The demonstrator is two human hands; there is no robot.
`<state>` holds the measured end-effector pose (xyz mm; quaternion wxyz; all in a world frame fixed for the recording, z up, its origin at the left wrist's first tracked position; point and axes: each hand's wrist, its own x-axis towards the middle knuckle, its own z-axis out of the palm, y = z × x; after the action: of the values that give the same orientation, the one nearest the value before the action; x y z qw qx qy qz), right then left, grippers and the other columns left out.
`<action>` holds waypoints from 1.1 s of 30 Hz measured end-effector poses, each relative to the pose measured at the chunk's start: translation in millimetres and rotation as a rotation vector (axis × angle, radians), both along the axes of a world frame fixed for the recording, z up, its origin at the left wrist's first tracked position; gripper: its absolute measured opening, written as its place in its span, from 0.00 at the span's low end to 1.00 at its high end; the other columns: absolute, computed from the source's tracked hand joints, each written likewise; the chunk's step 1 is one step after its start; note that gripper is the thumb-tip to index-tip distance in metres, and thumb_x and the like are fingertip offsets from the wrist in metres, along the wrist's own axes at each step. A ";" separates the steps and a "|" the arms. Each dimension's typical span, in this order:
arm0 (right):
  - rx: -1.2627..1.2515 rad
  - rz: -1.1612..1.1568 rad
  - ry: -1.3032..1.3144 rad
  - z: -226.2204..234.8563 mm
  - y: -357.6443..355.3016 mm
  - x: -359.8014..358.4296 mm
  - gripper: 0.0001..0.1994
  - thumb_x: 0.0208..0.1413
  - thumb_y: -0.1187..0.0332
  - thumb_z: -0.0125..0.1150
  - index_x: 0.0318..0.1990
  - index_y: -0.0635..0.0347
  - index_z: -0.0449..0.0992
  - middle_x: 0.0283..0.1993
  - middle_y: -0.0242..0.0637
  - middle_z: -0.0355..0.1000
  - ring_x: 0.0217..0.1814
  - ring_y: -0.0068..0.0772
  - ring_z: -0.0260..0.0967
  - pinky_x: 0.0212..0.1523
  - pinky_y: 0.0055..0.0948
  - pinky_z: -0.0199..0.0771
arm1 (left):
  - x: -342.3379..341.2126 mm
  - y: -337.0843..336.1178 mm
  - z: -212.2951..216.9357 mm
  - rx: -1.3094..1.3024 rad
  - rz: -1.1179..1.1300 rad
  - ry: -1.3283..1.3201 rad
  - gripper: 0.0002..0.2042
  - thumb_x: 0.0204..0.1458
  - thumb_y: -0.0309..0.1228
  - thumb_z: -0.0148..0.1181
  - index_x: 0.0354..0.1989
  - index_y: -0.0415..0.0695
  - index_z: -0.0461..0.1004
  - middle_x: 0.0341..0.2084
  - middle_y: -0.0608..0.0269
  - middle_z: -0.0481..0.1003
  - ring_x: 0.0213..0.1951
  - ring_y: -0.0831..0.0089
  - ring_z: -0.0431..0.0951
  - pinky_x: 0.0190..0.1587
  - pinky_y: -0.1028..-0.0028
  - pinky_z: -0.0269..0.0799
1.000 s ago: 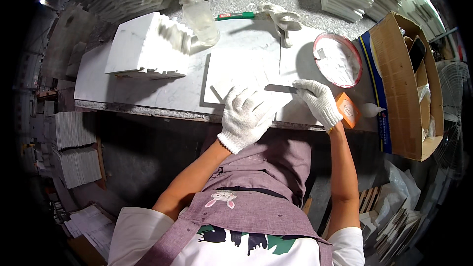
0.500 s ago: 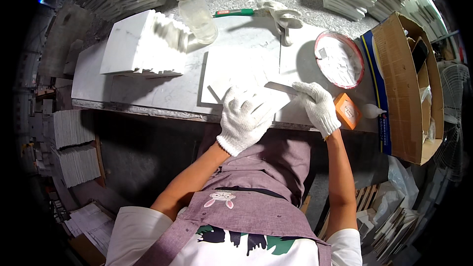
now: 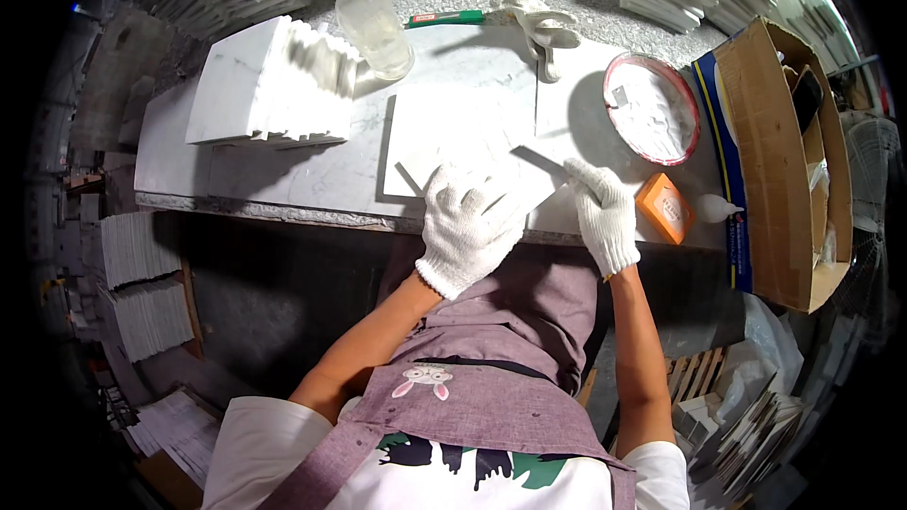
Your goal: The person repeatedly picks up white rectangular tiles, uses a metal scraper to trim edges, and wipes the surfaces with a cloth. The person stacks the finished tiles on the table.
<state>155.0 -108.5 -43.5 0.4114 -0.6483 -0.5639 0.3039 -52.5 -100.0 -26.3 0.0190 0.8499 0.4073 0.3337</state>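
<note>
A square white marble tile point(image 3: 453, 127) lies on the worktable, its near edge partly hidden by my gloves. My left hand point(image 3: 470, 231), in a white knit glove, grips the tile's near edge with bent fingers over its surface. A short dark strip point(image 3: 410, 178) shows beside those fingers; I cannot tell whether it is a tool or a shadow. In my gloved right hand point(image 3: 603, 212) is a thin, flat metal blade point(image 3: 539, 160), pinched at its right end. It points left, over the right part of the tile. Right of it stands a round, red-rimmed tub point(image 3: 652, 111) of white paste.
Stacked marble tiles point(image 3: 269, 85) and a clear bottle point(image 3: 375, 33) stand at the left. Behind the tile lie a green cutter point(image 3: 446, 18) and spare gloves point(image 3: 540, 28). An orange box point(image 3: 664, 208), a small white squeeze bottle point(image 3: 715, 209) and a cardboard carton point(image 3: 775, 151) are at the right.
My right hand has shifted slightly left and toward me, and the blade is tilted more steeply, its tip a little farther away. My left hand has stayed in place on the tile.
</note>
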 end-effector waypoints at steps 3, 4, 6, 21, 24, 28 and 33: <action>-0.019 -0.002 0.007 3.7 3.5 -0.2 0.13 0.57 0.75 0.55 0.48 0.58 0.80 0.35 0.41 0.75 0.36 0.35 0.73 0.41 0.27 0.71 | -0.2 -1.0 1.6 -0.023 -0.006 -0.003 0.18 0.39 0.33 0.68 0.43 0.55 0.79 0.45 0.70 0.72 0.54 0.66 0.67 0.60 0.53 0.56; -0.010 0.026 -0.019 -0.3 -0.3 2.5 0.13 0.57 0.76 0.55 0.49 0.59 0.79 0.37 0.41 0.76 0.36 0.34 0.73 0.43 0.27 0.71 | 0.6 -0.9 0.4 -0.023 -0.005 -0.005 0.17 0.39 0.33 0.68 0.42 0.55 0.78 0.45 0.69 0.72 0.54 0.66 0.67 0.60 0.53 0.56; -0.090 0.094 0.089 3.1 -10.2 5.4 0.13 0.56 0.76 0.56 0.48 0.63 0.79 0.38 0.39 0.77 0.40 0.30 0.73 0.46 0.27 0.71 | 0.2 -0.6 -1.5 -0.027 0.000 0.006 0.17 0.39 0.34 0.68 0.42 0.54 0.79 0.46 0.69 0.72 0.55 0.65 0.66 0.61 0.53 0.56; -0.346 -0.401 0.542 -4.0 -100.9 17.8 0.25 0.59 0.75 0.57 0.64 0.63 0.64 0.35 0.33 0.73 0.32 0.20 0.68 0.33 0.19 0.69 | 12.1 -10.1 25.8 -0.517 -0.272 0.059 0.18 0.44 0.44 0.66 0.44 0.55 0.79 0.45 0.64 0.76 0.51 0.64 0.72 0.61 0.59 0.59; -0.292 -0.303 -0.015 -16.6 -107.3 24.6 0.21 0.57 0.76 0.59 0.59 0.59 0.71 0.36 0.34 0.75 0.32 0.21 0.70 0.35 0.22 0.72 | 9.4 -10.8 31.7 -0.610 -0.274 -0.035 0.17 0.44 0.45 0.66 0.40 0.53 0.81 0.40 0.62 0.78 0.49 0.63 0.74 0.57 0.59 0.62; -0.426 -0.300 -0.048 16.2 -102.0 24.5 0.12 0.57 0.73 0.60 0.48 0.63 0.77 0.36 0.35 0.75 0.32 0.22 0.73 0.36 0.23 0.73 | 1.5 -1.0 14.4 -0.241 -0.071 0.178 0.23 0.40 0.44 0.68 0.47 0.54 0.77 0.49 0.62 0.71 0.59 0.60 0.63 0.64 0.55 0.55; -0.386 -0.316 0.324 20.1 -90.9 20.3 0.08 0.61 0.71 0.56 0.42 0.67 0.75 0.35 0.33 0.74 0.30 0.23 0.73 0.32 0.23 0.74 | -9.7 5.9 7.3 -0.176 -0.116 0.314 0.26 0.40 0.41 0.67 0.53 0.57 0.74 0.55 0.63 0.66 0.63 0.62 0.58 0.68 0.55 0.51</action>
<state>175.2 -199.4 -23.3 0.4076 -0.7374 -0.3148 0.4372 -62.2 -94.1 -19.0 0.0487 0.9087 0.3832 0.1585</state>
